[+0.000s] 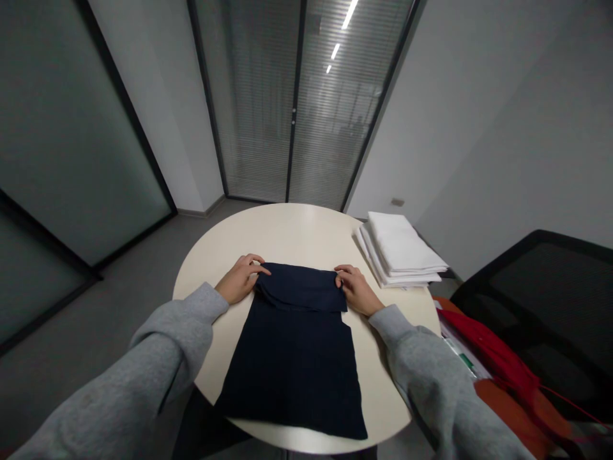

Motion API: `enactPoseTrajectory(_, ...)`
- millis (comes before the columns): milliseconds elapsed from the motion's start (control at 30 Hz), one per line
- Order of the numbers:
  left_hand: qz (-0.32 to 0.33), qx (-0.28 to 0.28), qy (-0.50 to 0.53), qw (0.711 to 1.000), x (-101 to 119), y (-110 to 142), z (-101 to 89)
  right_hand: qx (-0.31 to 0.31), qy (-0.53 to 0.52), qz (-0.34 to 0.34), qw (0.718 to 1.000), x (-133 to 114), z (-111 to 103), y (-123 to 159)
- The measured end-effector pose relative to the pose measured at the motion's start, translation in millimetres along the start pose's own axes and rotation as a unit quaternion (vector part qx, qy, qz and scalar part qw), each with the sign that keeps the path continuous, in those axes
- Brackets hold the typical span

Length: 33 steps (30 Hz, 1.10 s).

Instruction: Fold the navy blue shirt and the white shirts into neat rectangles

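Note:
A dark navy piece of clothing lies flat on the round cream table, its far end folded over towards me in a flap of uneven layers. Which kind of garment it is, I cannot tell. At the far left corner of the fold, my left hand pinches the cloth between thumb and fingers. My right hand has its fingers curled on the far right corner, partly hiding that edge. The near edge of the clothing reaches almost to the table's front rim.
A stack of folded white cloths sits at the table's right edge. Beside the table on the right stands a black mesh-backed chair, with a red item and other things on its orange seat. Glass panels and walls surround the table.

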<state>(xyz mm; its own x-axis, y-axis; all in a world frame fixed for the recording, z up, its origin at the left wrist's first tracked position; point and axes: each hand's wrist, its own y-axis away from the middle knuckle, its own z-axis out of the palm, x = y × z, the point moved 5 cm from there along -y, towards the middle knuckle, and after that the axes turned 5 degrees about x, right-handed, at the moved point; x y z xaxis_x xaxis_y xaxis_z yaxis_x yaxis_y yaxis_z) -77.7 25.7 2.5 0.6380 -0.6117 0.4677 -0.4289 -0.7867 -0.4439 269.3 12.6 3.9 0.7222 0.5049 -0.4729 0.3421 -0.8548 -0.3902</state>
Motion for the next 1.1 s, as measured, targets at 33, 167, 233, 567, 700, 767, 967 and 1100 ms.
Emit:
enactPoseTrajectory(33, -0.013, 0.003, -0.004, 1.000, 1, -1, -1.2, 0.005, 0.003, 0.003, 1.000, -1, -2, 0)
enactPoseTrajectory(167, -0.098, 0.049, -0.011, 0.994, 22, 22, -23.7, 0.060, 0.018, 0.041, 0.997, -19, -25, 24)
enactPoseTrajectory(233, -0.186, 0.096, 0.008, 0.978, 41, 55, -38.0, 0.084, 0.015, 0.116, 0.990, -32, -39, 53)
enactPoseTrajectory(567, -0.357, 0.055, -0.001, 0.933, 108, 136, -13.9, 0.052, -0.084, 0.290, 0.952, -100, -11, 137)
enactPoseTrajectory(700, -0.346, 0.054, 0.067, 0.934, 111, 127, -12.1, 0.090, -0.153, 0.289, 0.941, -103, -6, 137)
enactPoseTrajectory(767, -0.335, 0.061, 0.118, 0.933, 114, 129, -13.8, 0.108, -0.185, 0.287, 0.934, -105, -7, 140)
enactPoseTrajectory(967, -0.306, 0.082, 0.084, 0.945, 93, 120, -23.7, 0.100, -0.136, 0.249, 0.954, -101, -11, 126)
enactPoseTrajectory(1100, -0.248, 0.052, 0.061, 0.965, 72, 90, -17.8, 0.054, -0.106, 0.214, 0.970, -91, -6, 104)
